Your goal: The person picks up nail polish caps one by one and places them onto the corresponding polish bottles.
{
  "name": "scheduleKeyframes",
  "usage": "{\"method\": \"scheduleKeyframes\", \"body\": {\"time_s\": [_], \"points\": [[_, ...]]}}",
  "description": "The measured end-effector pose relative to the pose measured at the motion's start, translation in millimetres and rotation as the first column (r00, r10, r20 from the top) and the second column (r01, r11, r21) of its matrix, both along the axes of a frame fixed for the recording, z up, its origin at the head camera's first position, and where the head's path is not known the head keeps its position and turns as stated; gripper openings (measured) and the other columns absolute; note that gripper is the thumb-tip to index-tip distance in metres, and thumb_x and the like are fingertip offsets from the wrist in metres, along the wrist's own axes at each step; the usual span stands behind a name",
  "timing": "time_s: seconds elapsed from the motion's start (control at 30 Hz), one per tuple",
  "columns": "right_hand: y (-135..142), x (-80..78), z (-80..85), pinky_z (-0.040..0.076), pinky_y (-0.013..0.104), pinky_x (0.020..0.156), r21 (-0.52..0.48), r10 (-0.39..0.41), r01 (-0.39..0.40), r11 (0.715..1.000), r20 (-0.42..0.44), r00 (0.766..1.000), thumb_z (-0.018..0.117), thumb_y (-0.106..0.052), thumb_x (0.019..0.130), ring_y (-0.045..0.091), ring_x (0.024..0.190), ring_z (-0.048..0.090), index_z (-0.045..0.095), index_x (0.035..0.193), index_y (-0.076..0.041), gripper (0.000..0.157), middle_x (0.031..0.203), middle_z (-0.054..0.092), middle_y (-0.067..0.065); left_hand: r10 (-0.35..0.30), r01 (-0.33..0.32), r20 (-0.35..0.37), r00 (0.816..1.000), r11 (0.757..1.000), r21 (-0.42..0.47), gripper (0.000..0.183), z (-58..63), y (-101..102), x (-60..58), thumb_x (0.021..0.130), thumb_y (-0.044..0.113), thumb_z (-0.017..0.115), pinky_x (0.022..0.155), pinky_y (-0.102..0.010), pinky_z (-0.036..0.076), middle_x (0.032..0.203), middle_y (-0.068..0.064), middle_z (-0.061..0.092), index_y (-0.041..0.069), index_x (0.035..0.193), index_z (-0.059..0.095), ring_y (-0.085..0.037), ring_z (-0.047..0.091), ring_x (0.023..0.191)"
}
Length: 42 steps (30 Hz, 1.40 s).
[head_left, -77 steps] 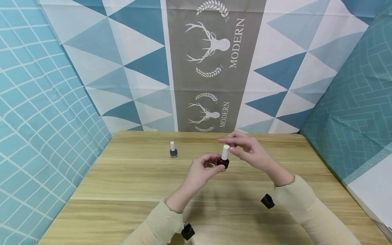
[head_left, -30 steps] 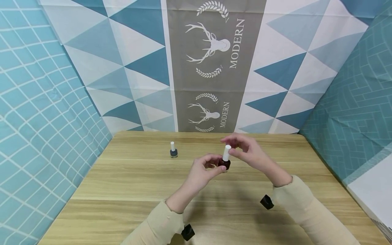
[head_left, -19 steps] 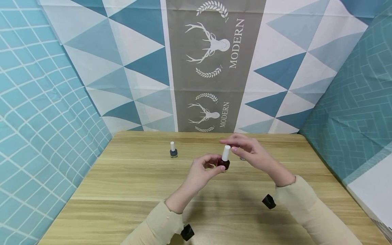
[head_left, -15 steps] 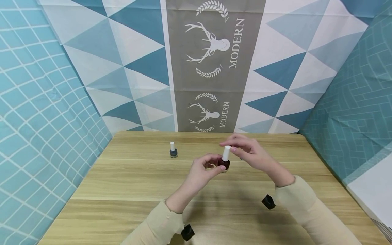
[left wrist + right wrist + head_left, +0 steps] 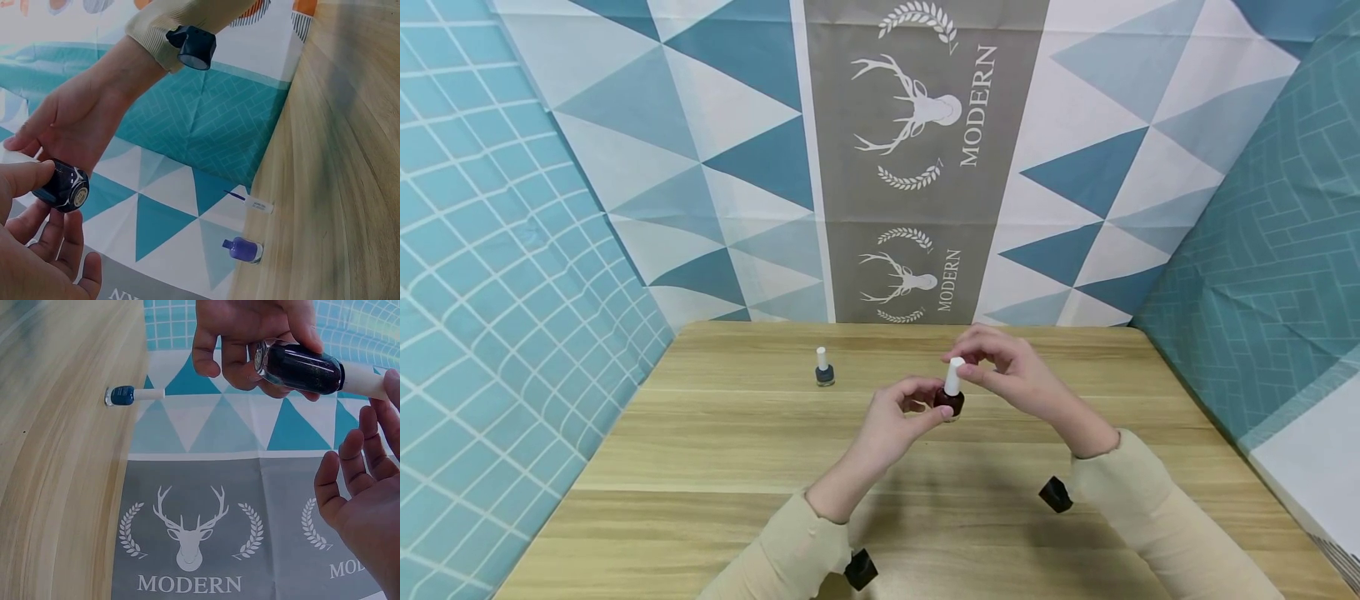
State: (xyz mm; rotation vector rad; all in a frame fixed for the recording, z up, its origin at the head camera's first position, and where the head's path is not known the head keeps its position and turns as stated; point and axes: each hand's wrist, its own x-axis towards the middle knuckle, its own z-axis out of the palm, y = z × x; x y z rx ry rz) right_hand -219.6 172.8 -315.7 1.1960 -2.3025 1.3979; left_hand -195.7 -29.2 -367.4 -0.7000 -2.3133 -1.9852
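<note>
The dark bottle [image 5: 950,404] sits at the fingertips of the left hand [image 5: 887,423], its body pinched between thumb and fingers. Its long axis runs nearly upright, leaning slightly toward the right hand [image 5: 1015,377], with the white cap [image 5: 954,379] uppermost — the cap is thus the end nearer the right hand, just off that hand's fingertips to its left. The right thumb and forefinger pinch the cap near its top — the remaining fingers curve loosely, apart from the bottle.

Left hand [image 5: 891,421] pinching, right hand [image 5: 1015,375] pinching slightly higher, forearms [image 5: 838,487] angled inward
</note>
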Motion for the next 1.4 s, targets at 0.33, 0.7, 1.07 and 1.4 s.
{"method": "scheduleKeyframes", "body": {"time_s": [0.33,0.7,1.07,1.4], "points": [[-4.4,0.6,2.4,0.046,0.025,0.073,-0.027,-0.019,0.021,0.999,0.041,0.999,0.069,-0.001,0.083,0.014,0.084,0.051,0.063,0.094,-0.005,0.013,0.094,0.057,0.002,0.008,-0.009,0.018,1.000,1.000,0.003,0.028,1.2,-0.1,0.9,0.081,0.018,0.074,0.084,-0.034,0.047,0.095,-0.002,0.068,0.012,0.108,0.068,-0.012,0.060,0.089],[-10.1,-2.7,-1.1,0.046,0.024,0.074,-0.070,0.012,-0.008,0.997,0.061,0.998,0.071,0.000,0.081,0.014,0.080,0.051,0.054,0.085,-0.007,0.019,0.089,0.053,0.006,0.006,-0.005,0.020,1.000,1.000,-0.002,0.027,0.0,0.5,-0.6,0.080,0.020,0.076,0.084,-0.034,0.047,0.093,-0.003,0.067,0.013,0.106,0.069,-0.013,0.059,0.088],[-7.8,0.6,0.2,0.047,0.027,0.076,0.011,0.021,-0.022,1.000,0.103,0.995,0.052,-0.016,0.098,0.014,0.092,0.053,0.058,0.124,-0.005,0.030,0.114,0.058,0.003,0.005,-0.005,-0.005,1.000,1.000,0.013,0.026,1.6,-1.6,-0.4,0.082,0.016,0.073,0.082,-0.033,0.049,0.095,-0.007,0.068,0.008,0.107,0.068,-0.013,0.060,0.087],[-5.1,0.5,4.8,0.042,0.028,0.067,0.028,0.086,-0.087,0.996,0.029,0.996,0.049,-0.003,0.096,0.015,0.088,0.048,0.064,0.117,-0.006,0.026,0.111,0.057,0.002,0.001,-0.001,0.001,1.000,1.000,0.024,0.027,5.0,-4.2,2.6,0.082,0.014,0.073,0.082,-0.033,0.048,0.097,-0.009,0.068,0.007,0.108,0.068,-0.015,0.060,0.089]]}}
